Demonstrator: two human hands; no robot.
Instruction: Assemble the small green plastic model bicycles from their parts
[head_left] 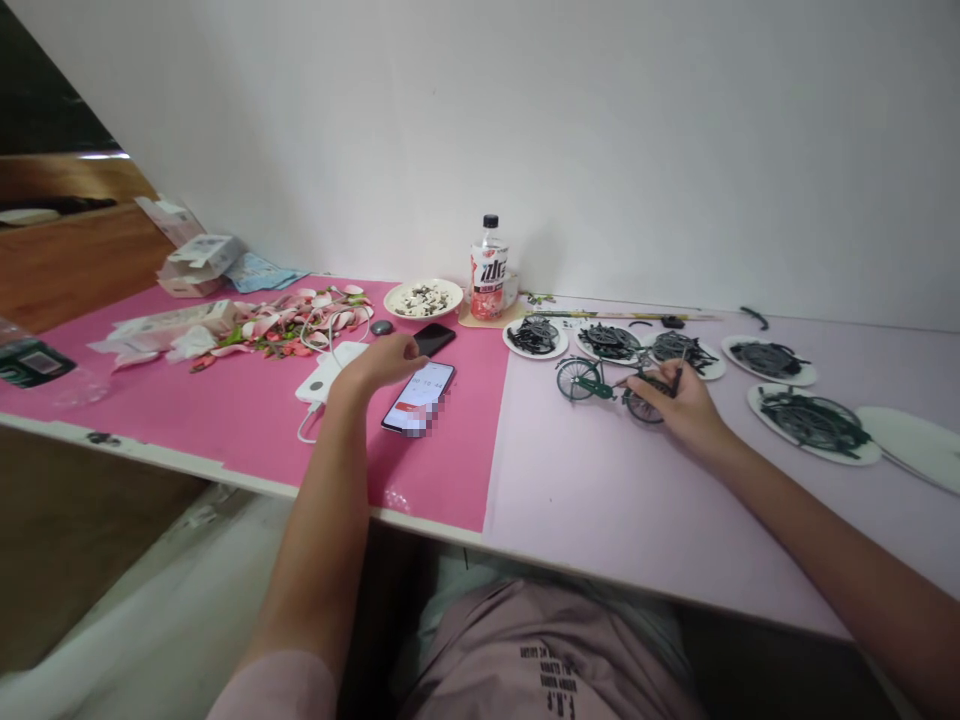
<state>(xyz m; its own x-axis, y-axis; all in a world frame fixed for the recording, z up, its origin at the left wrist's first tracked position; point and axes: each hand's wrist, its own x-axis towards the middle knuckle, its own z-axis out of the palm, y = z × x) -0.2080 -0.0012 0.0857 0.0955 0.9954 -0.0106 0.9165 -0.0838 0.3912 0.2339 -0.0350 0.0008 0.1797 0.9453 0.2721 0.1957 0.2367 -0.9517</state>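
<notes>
Two hands are at work on the table (600, 490), and their fingers tell most of it. The right hand (679, 405), right of centre in the frame, has its fingers curled and pressed together around a thin dark tool (681, 372), its fingertips touching the rear of a small green model bicycle (600, 382) that stands upright on the pale lilac half of the surface; whether the tool is truly pinched or only steadied cannot be told at this size. The left hand (382, 360), left of centre, hovers with fingers loosely extended and slightly spread over a lit phone (418, 397) lying flat on the pink half, just beside a white power bank (324, 378) with its cable and a second, dark phone (433, 339). Beyond the bicycle, along the upper right of the frame, a row of white plates (772, 360) carries heaps of dark small parts, each plate apart from its neighbour. Further back stand a drink bottle (489, 268) and a bowl of seeds (424, 298), with pink wrappers (289, 325) scattered at upper left. Judged from this, working well here would mean keeping the bicycle braced against the table with the curled fingers, moving the tool lightly, and glancing at the phone without shifting the right wrist.
</notes>
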